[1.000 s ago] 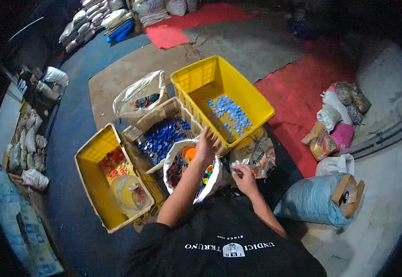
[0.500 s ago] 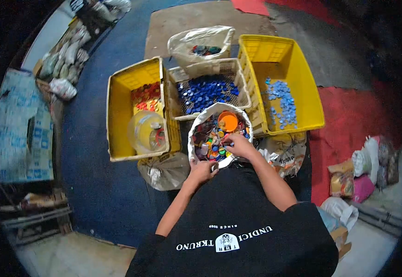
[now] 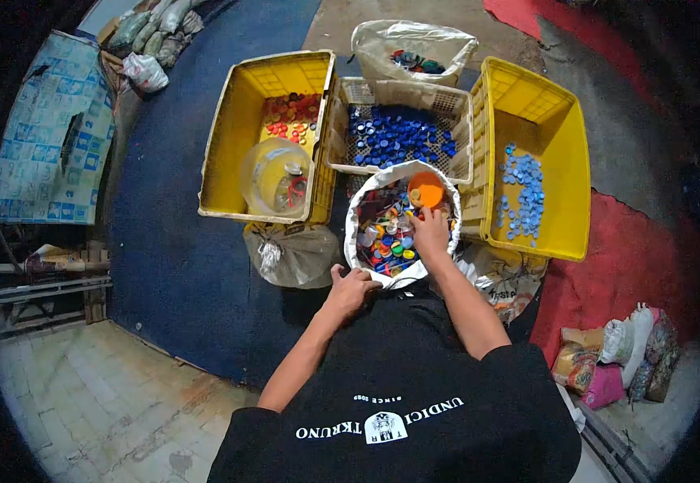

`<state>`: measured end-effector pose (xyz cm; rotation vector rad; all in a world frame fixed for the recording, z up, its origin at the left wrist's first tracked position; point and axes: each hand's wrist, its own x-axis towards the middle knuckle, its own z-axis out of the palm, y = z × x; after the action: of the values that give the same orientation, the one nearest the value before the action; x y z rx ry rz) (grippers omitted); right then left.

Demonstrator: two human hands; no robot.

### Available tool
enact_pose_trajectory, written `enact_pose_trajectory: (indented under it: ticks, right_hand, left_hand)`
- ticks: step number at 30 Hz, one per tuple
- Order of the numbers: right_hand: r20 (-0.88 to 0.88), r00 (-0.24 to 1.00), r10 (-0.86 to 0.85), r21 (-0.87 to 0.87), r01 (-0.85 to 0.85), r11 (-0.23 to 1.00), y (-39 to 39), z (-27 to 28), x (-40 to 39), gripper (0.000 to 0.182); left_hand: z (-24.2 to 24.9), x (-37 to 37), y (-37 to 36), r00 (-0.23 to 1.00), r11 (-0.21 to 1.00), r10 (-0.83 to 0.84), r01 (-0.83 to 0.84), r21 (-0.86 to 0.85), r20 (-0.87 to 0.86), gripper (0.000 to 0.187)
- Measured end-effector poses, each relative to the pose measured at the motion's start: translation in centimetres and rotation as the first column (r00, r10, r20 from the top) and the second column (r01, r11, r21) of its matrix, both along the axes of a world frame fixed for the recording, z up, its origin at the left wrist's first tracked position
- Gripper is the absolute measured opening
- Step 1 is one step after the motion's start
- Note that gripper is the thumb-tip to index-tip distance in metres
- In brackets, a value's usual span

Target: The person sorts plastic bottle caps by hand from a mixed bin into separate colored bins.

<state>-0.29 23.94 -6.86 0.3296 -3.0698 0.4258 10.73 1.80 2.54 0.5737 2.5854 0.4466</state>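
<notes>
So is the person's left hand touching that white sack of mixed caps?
Touching. The head view shows the left hand gripping the near rim of the white sack.

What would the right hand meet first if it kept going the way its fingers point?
Probably the orange lid just beyond the right hand in the white sack of mixed bottle caps; depth is unclear, so it may touch caps first.

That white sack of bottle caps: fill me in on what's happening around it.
A person sits over the white sack of mixed-colour caps. The left hand grips its near rim; the right hand is down among the caps, beside an orange lid. Beyond stand a yellow crate with red caps, a mesh basket of dark blue ones and a yellow crate on the right with light blue ones.
</notes>
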Motion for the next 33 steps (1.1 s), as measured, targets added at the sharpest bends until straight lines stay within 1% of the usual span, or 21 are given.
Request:
enact_pose_trajectory:
  ticks: [2, 4, 5, 7, 8, 9, 10, 11, 12, 14, 17, 19, 22, 25, 26, 27, 29, 30, 31, 32, 33]
  right_hand:
    - [-0.040, 0.999, -0.012, -0.030, 0.011, 0.999, -0.7, 1.9, 0.2, 0.020]
    - [-0.254, 0.967, 0.032, -0.099, -0.059, 0.993, -2.1, 3.6, 0.7, 0.020]
    - [-0.251, 0.968, 0.025, -0.094, -0.050, 0.994, -2.6, 3.1, 0.7, 0.020]
    - [-0.015, 0.979, 0.206, -0.353, -0.197, 0.914, -3.8, 1.1, 1.1, 0.020]
    - [0.100, 0.966, 0.240, -0.508, -0.158, 0.847, -4.4, 0.3, 2.0, 0.016]
    - [0.229, 0.911, 0.343, -0.482, -0.200, 0.853, -4.9, 0.2, 2.5, 0.016]
    - [0.451, 0.856, 0.253, -0.286, -0.130, 0.949, -5.6, 0.1, 3.3, 0.018]
    - [0.633, 0.765, 0.120, -0.066, -0.102, 0.993, -6.2, 0.1, 3.9, 0.022]
    - [0.637, 0.764, 0.102, -0.061, -0.082, 0.995, -6.6, -0.4, 4.4, 0.022]
    - [0.343, 0.912, 0.225, 0.143, -0.287, 0.947, -6.9, -2.0, 5.6, 0.022]
    - [0.356, 0.907, 0.228, 0.244, -0.325, 0.914, -6.3, -1.3, 5.2, 0.022]
    - [0.340, 0.918, 0.205, 0.217, -0.289, 0.933, -5.8, -1.3, 4.7, 0.019]
    - [0.276, 0.950, 0.146, 0.135, -0.188, 0.973, -5.7, 0.4, 4.0, 0.015]
    - [0.233, 0.966, 0.116, 0.054, -0.132, 0.990, -4.8, 0.5, 2.7, 0.016]
    - [0.162, 0.977, 0.135, -0.003, -0.137, 0.991, -4.3, 0.7, 2.7, 0.017]
    - [0.160, 0.976, 0.148, 0.002, -0.150, 0.989, -3.8, 0.8, 2.6, 0.017]
    - [0.179, 0.980, 0.082, -0.143, -0.056, 0.988, -3.2, 0.7, 2.3, 0.017]
    - [0.234, 0.971, 0.037, -0.218, 0.015, 0.976, -3.0, 1.6, 2.2, 0.018]
    - [0.221, 0.974, 0.046, -0.221, 0.004, 0.975, -2.7, 1.1, 2.0, 0.018]
    - [0.241, 0.971, -0.007, -0.334, 0.090, 0.938, -2.4, 0.7, 1.9, 0.021]
    - [0.267, 0.962, -0.058, -0.442, 0.176, 0.880, -2.1, 0.3, 1.7, 0.024]
  left_hand:
    - [0.0, -0.2, 0.1, 1.000, 1.000, -0.009, 0.009, 0.007, 0.003, 0.027]
    - [-0.4, -0.4, 0.1, 0.997, 0.998, -0.062, 0.062, -0.002, -0.035, 0.026]
    - [-0.6, -0.6, -0.1, 0.991, 0.993, -0.114, 0.114, -0.017, -0.076, 0.025]
    - [-1.5, -1.2, -0.7, 0.990, 0.990, -0.136, 0.137, 0.027, -0.046, 0.025]
    - [-1.9, -1.4, -1.2, 0.989, 0.987, -0.149, 0.149, 0.064, -0.015, 0.025]
    - [-1.9, -2.0, -1.4, 0.984, 0.982, -0.177, 0.177, 0.069, -0.006, 0.025]
    - [-1.9, -2.4, -1.7, 0.973, 0.972, -0.227, 0.224, 0.070, 0.037, 0.026]
    - [-1.8, -2.8, -2.0, 0.960, 0.961, -0.271, 0.266, 0.073, 0.075, 0.028]
    - [-3.1, -2.8, -2.5, 0.944, 0.941, -0.329, 0.324, 0.098, 0.037, 0.030]
    - [-2.9, -3.3, -2.6, 0.916, 0.915, -0.398, 0.393, 0.086, 0.050, 0.030]
    - [-2.1, -4.3, -2.5, 0.879, 0.884, -0.468, 0.464, 0.058, 0.091, 0.028]
    - [-2.5, -4.0, -2.6, 0.881, 0.880, -0.471, 0.466, 0.095, 0.044, 0.028]
    - [-3.0, -3.5, -2.9, 0.910, 0.896, -0.414, 0.414, 0.164, -0.031, 0.026]
    - [-2.5, -3.3, -3.3, 0.921, 0.908, -0.388, 0.388, 0.160, -0.031, 0.025]
    - [-2.3, -3.3, -3.3, 0.925, 0.911, -0.378, 0.378, 0.162, -0.036, 0.025]
    - [-2.1, -3.4, -3.3, 0.939, 0.922, -0.344, 0.341, 0.187, -0.014, 0.025]
    - [-1.7, -3.3, -3.2, 0.953, 0.934, -0.303, 0.298, 0.200, -0.001, 0.025]
    - [-1.5, -3.4, -3.1, 0.964, 0.935, -0.264, 0.253, 0.248, 0.011, 0.026]
    - [-1.5, -3.5, -2.9, 0.974, 0.933, -0.225, 0.207, 0.296, 0.028, 0.027]
    - [-2.0, -3.6, -2.7, 0.986, 0.948, -0.168, 0.166, 0.271, -0.016, 0.026]
    - [-2.8, -3.9, -2.2, 0.986, 0.950, -0.166, 0.167, 0.264, -0.025, 0.026]
